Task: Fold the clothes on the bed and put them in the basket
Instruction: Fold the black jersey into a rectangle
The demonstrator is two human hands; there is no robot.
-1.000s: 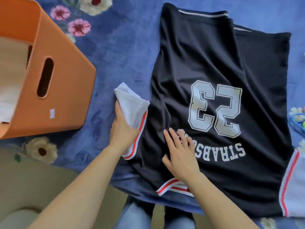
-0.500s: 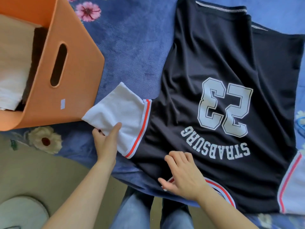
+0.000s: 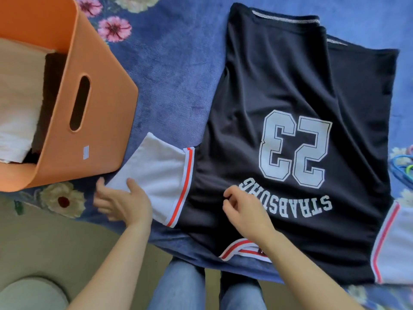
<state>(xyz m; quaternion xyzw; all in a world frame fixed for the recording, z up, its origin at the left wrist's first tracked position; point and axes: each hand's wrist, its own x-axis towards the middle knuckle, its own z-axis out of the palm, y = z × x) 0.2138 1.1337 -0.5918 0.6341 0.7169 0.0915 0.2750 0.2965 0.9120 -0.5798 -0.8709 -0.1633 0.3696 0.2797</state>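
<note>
Black printed jersey (image 3: 290, 74) lies unfolded on blue floral bed (image 3: 178, 63). Loose left hand (image 3: 123, 203) touches its white sleeve (image 3: 156, 171); right hand (image 3: 245, 211) curls, grip unclear. Sleeve likely folds inward next.

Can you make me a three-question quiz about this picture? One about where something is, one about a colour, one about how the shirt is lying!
1. Where is the orange basket?
A. left of the jersey
B. on top of the jersey
C. under a chair

2. What colour are the sleeves?
A. green
B. white
C. yellow

3. How does the jersey lie?
A. rolled into a ball
B. hanging up
C. spread out on the bed

Answers: 1 A, the basket stands to the jersey's left. 2 B, both are white with red stripes. 3 C, it lies spread out with 23 showing.
</note>
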